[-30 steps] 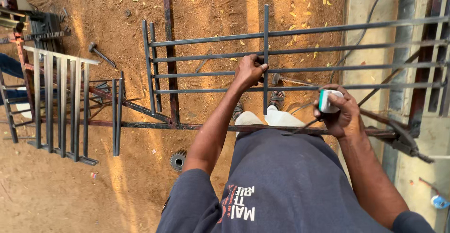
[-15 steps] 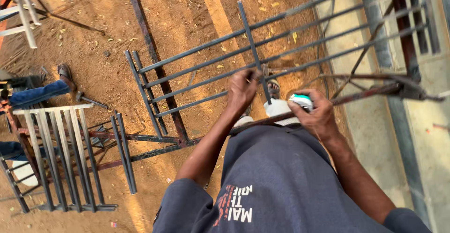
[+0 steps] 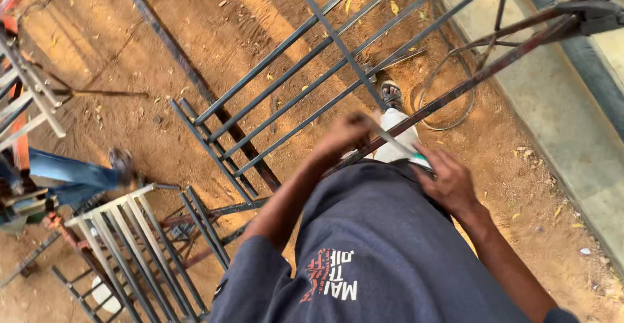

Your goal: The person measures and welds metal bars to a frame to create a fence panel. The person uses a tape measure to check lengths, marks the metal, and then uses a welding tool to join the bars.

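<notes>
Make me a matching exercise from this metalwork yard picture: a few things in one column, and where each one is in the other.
Things:
1. dark metal grille
2. left hand
3. coiled cable
4. pale painted frame

Places:
A. lying on the dirt right of the sandalled foot
B. lower left, near the blue-trousered leg
C. on a thin rod by the rusty bar
D. slanting across the middle, over the dirt

Pairs: 1-D, 2-C, 3-A, 4-B

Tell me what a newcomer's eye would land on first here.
Mid-frame, the left hand and right hand meet at a dark metal grille slanting over the orange dirt ground. At lower left stands a pale barred frame, with another person's jeans-clad leg beside it.
</notes>
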